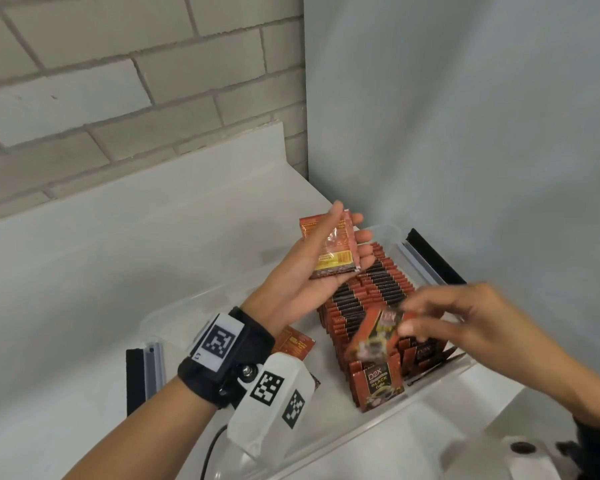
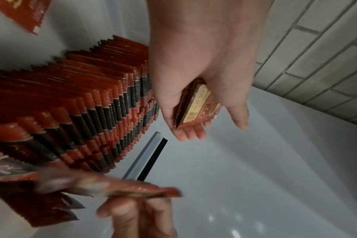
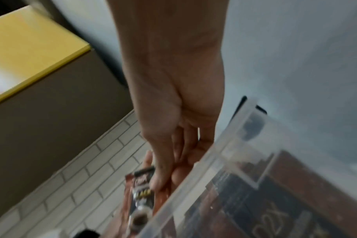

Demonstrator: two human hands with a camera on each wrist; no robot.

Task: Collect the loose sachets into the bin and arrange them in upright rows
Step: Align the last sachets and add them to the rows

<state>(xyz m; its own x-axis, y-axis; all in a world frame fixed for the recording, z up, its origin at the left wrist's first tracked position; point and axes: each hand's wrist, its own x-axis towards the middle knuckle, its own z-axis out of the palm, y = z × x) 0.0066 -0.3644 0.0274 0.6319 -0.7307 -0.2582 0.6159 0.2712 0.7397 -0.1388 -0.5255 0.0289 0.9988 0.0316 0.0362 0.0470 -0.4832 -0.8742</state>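
A clear plastic bin [image 1: 440, 379] stands on the white counter. Inside it, two long rows of red-and-black sachets [image 1: 371, 299] stand upright. My left hand [image 1: 352, 223] hovers palm-up over the far end of the rows and holds a small stack of sachets [image 1: 336, 251] under its thumb. The left wrist view shows that stack [image 2: 198, 106] lying in the palm beside the rows [image 2: 92, 104]. My right hand [image 1: 416, 320] pinches a single blurred sachet [image 1: 378, 334] just above the near end of the rows. In the right wrist view that sachet [image 3: 141, 190] shows beyond the bin rim [image 3: 204, 169].
A loose sachet [image 1: 293, 342] lies flat on the bin floor left of the rows, partly behind my left wrist. Black-and-grey latches [image 1: 426, 258] [image 1: 142, 375] sit at both bin ends. A brick wall stands behind and a white panel to the right. A yellow-topped box [image 3: 31, 48] stands nearby.
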